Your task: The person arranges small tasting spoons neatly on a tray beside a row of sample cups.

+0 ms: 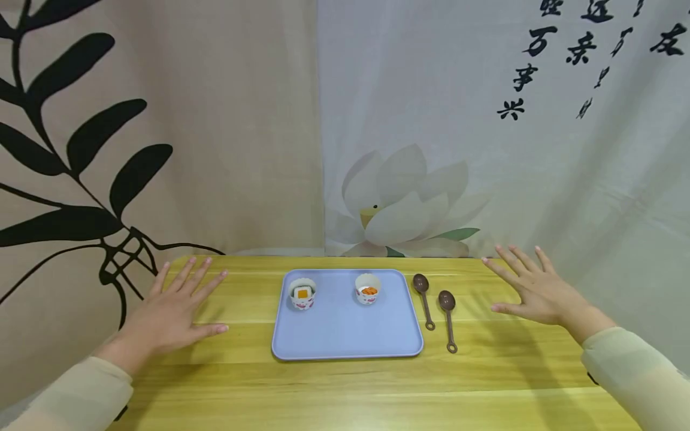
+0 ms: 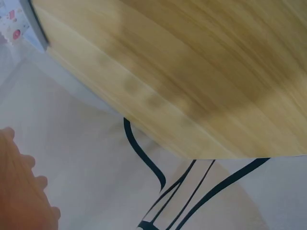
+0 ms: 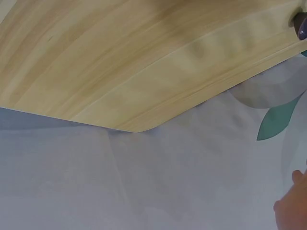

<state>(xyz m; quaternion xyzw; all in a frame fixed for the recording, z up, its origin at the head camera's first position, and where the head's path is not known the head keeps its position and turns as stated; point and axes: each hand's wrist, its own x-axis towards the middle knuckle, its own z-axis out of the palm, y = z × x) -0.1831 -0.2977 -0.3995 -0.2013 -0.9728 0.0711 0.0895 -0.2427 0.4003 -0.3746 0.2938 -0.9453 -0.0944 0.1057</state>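
Note:
My left hand (image 1: 175,314) hovers left of a pale blue tray (image 1: 345,335), fingers spread and holding nothing. On the right my right hand (image 1: 533,287) is held the same way, past two brown spoons. One spoon (image 1: 423,293) lies along the tray's right edge; the other spoon (image 1: 448,314) is beside it, nearer my right hand. Inside the tray, a small patterned cup (image 1: 302,301) at the back left contains a white and orange piece. A second patterned cup (image 1: 368,296), back and right of centre, has orange bits in it. Both wrist views catch only part of each hand.
Tray and spoons lie on a wooden table (image 1: 345,395). Directly behind its far edge hangs a curtain (image 1: 242,149) with printed leaves, a lotus and dark characters. Table surface extends in front of the tray and to both sides.

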